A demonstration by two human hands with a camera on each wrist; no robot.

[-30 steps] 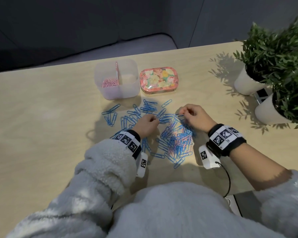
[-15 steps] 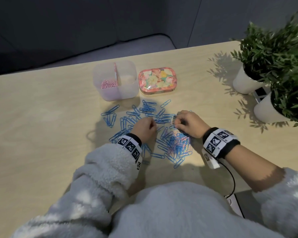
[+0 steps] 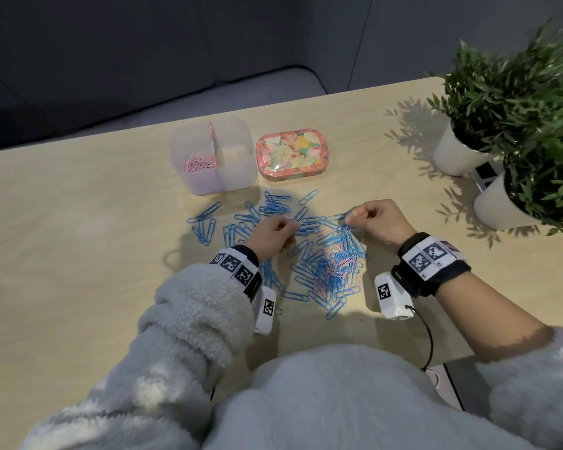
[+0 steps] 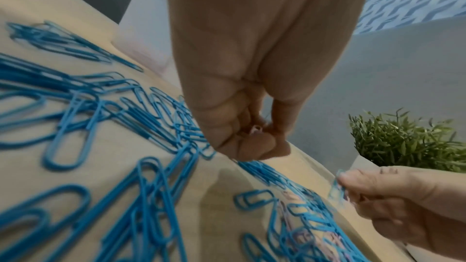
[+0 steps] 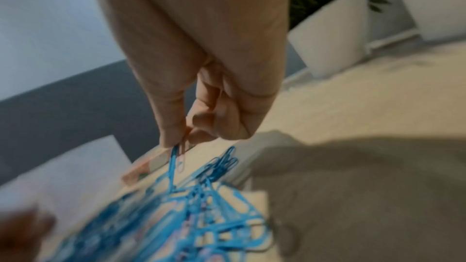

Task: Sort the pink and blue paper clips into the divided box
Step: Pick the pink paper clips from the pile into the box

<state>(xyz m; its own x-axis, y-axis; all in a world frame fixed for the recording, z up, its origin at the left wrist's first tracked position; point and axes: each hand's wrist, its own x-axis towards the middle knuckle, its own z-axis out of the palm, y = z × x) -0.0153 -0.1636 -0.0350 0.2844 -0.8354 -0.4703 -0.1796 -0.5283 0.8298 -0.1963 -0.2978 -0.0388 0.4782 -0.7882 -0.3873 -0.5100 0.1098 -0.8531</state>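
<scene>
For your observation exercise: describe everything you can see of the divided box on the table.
The divided box is a squarish tub with rounded corners, of frosted, see-through plastic, standing upright and open-topped at the far side of the table. A pink divider splits it in two. The left half holds pink paper clips; the right half looks empty. A floral tin sits close on its right. Neither hand touches it.

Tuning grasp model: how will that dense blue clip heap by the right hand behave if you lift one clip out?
Probably snags: the clip heap is thickly overlapped, and the right hand pinches a blue clip beside a pink clip, with more hanging tangled below. Individually they look light and thin, so likely easy to lift. On the smooth table, pushed clips would probably slide.
</scene>
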